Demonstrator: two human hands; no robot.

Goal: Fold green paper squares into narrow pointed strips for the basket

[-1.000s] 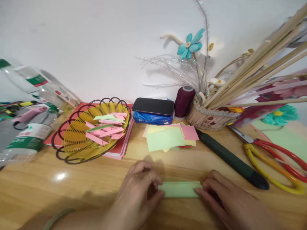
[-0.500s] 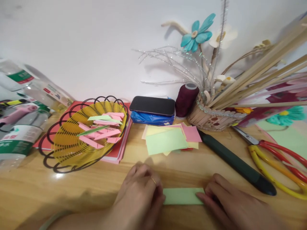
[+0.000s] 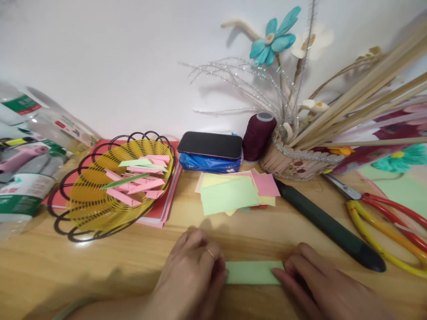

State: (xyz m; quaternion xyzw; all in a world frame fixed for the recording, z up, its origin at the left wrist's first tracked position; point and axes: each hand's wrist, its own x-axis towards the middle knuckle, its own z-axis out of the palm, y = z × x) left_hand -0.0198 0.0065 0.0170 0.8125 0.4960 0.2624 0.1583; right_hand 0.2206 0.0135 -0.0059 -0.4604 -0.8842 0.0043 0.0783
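A folded strip of light green paper (image 3: 252,272) lies flat on the wooden table (image 3: 110,266) near its front edge. My left hand (image 3: 195,275), with a ring on one finger, presses its curled fingers on the strip's left end. My right hand (image 3: 320,286) pins the right end with its fingertips together. Behind the strip sits a loose stack of green, yellow and pink paper squares (image 3: 233,193).
A yellow wire basket (image 3: 100,195) with several folded pink and green strips stands at left on red paper. A phone (image 3: 210,145) rests on a blue pack. A maroon thread spool (image 3: 258,135), stick basket (image 3: 293,162), dark knife handle (image 3: 330,229), scissors (image 3: 383,222) and bottles (image 3: 23,178) surround.
The view has shifted slightly, so the basket and bottles sit further left. Both hands stay pressed on the ends of the green strip, barely moving.
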